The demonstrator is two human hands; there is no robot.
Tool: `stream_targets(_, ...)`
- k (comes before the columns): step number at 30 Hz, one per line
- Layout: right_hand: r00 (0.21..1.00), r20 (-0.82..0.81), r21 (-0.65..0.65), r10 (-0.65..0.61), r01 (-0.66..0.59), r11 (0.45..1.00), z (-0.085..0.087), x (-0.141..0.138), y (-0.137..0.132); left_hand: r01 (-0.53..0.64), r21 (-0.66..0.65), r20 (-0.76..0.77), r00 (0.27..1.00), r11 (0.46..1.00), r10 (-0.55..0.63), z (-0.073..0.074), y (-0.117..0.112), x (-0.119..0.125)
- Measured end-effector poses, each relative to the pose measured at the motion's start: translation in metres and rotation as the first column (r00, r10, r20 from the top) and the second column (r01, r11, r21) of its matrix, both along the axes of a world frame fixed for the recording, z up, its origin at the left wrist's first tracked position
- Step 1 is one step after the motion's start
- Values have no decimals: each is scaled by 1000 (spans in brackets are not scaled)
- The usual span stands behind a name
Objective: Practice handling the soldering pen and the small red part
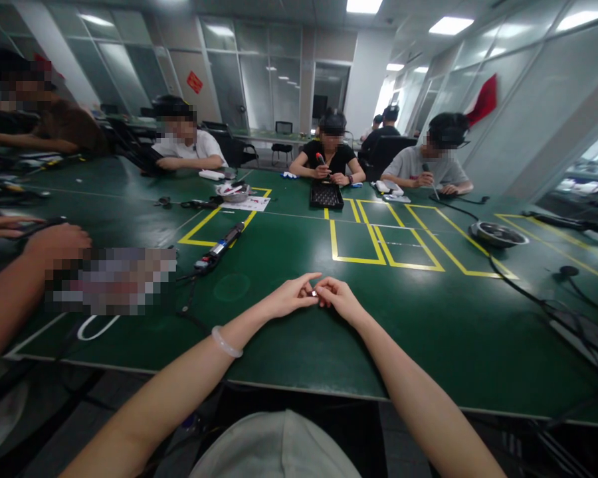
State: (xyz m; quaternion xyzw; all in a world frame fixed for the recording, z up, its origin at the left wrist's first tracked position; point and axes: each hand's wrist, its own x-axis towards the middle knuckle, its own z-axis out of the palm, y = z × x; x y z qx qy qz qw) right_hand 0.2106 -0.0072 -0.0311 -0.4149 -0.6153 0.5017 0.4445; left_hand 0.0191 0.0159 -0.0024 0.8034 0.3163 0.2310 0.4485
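Both forearms reach forward over the green bench [428,332] and converge, wrists low and palms turned inward, so that the left hand [292,300] and right hand [339,299] meet fingertip to fingertip; a pale bracelet [226,342] sits on the left wrist. The fingers of both hands are closed in a pinch on a small pale piece [313,293], which is held between the two sets of fingertips just above the bench top; what the piece is cannot be told, being too small. It lies well short of the black tray [326,195], on the wearer's side of it and almost straight in line with it. The tray shows a gridded inside, though its contents cannot be made out. Well to the right of the tray stands a metal bowl [498,234], its inside dark and unreadable, with a black cable [518,285] running past it. To the left of the tray a round dish [234,192] holds a few small bits, one of them reddish. An electric screwdriver [220,248] lies left of the tray and nearer the wearer. Other people sit beyond the tray.
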Motion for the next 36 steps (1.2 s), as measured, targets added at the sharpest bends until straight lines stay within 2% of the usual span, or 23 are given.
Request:
stream_targets(5,998,-42,6,-46,47,999,-5,2,2,-73,-119,78,994,990,82,-10,6,-2)
stream_targets(9,999,-52,45,-11,14,999,-7,2,3,-67,-131,112,990,989,82,-11,8,-4)
stream_targets(17,999,-37,71,-36,39,997,-7,1,3,-115,-38,149,982,993,119,-3,4,-4)
stream_targets(26,987,138,179,-82,57,982,-3,2,0,-120,19,110,987,993,117,-5,3,-4)
stream_targets(29,977,182,202,-112,74,977,-2,4,0,-157,66,69,986,985,152,-2,4,-5)
stream_targets(31,969,206,210,-137,93,973,-1,6,0,-213,121,48,977,969,209,4,8,-11)
stream_targets(33,963,218,210,-158,111,971,-1,8,1,-308,198,43,951,931,306,12,17,-26)
stream_targets(34,962,219,210,-164,117,971,0,8,1,-370,248,38,927,896,372,16,23,-38)
stream_targets(36,960,220,210,-171,125,970,0,9,0,-483,374,-22,849,792,528,21,37,-69)
